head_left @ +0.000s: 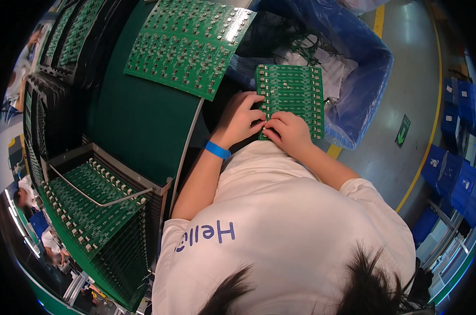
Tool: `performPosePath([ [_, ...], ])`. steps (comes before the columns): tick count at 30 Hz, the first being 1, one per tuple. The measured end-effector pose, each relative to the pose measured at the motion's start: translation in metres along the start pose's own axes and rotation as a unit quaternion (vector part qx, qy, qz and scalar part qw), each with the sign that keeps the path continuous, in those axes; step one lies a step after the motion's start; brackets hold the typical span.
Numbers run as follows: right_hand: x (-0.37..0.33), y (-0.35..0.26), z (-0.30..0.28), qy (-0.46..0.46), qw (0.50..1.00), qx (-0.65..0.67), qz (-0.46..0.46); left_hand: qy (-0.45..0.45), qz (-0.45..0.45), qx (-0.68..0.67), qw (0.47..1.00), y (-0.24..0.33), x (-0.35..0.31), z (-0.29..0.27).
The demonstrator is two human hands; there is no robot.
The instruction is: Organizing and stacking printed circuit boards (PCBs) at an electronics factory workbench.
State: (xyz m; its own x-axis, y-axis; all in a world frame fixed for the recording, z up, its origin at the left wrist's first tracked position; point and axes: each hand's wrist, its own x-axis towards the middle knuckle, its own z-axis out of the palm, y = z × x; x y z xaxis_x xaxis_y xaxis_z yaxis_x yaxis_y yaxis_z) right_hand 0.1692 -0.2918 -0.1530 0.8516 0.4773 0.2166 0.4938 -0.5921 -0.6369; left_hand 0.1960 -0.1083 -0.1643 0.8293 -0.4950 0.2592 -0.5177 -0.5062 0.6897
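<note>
Both hands grip the near edge of a small green circuit board panel [290,92] with rows of little white parts. My left hand [239,118], with a blue wristband [217,150] on that wrist, pinches the panel's lower left corner. My right hand [288,132] closes on the lower edge right beside it, fingertips nearly touching the left hand's. The panel is held above the near side of a bin lined with a blue plastic bag [361,79].
A larger green circuit panel [188,44] lies on the dark green table [138,121] to the left. A metal rack [99,210] of upright boards stands lower left. Scrap strips lie in the bin. Blue crates [456,173] line the right, beyond a yellow floor line [429,147].
</note>
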Motion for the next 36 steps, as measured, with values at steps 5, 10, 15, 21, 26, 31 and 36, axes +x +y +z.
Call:
performPosePath([
  [5,-0.003,0.004,0.006,0.01,0.998,-0.05,-0.038,-0.022,-0.016,0.065,0.998,0.012,0.001,-0.002],
  [10,0.005,0.008,-0.006,0.058,0.988,0.074,0.12,-0.022,-0.03,0.077,0.996,0.015,-0.003,0.008],
  [15,0.01,0.052,-0.039,0.157,0.952,-0.164,0.208,-0.03,-0.033,0.126,0.991,0.023,-0.002,0.01],
  [21,-0.008,0.09,-0.04,0.013,0.891,0.119,0.438,-0.031,-0.038,0.178,0.983,0.031,0.003,0.012],
  [26,-0.017,0.113,-0.032,0.025,0.877,0.21,0.43,-0.024,-0.046,0.146,0.988,0.031,0.005,0.013],
  [31,-0.013,0.104,-0.038,0.023,0.851,0.277,0.445,-0.004,-0.088,0.096,0.992,0.036,0.015,0.011],
  [36,0.017,0.075,-0.06,-0.013,0.755,0.323,0.571,0.076,-0.142,0.031,0.987,0.04,0.024,0.015],
])
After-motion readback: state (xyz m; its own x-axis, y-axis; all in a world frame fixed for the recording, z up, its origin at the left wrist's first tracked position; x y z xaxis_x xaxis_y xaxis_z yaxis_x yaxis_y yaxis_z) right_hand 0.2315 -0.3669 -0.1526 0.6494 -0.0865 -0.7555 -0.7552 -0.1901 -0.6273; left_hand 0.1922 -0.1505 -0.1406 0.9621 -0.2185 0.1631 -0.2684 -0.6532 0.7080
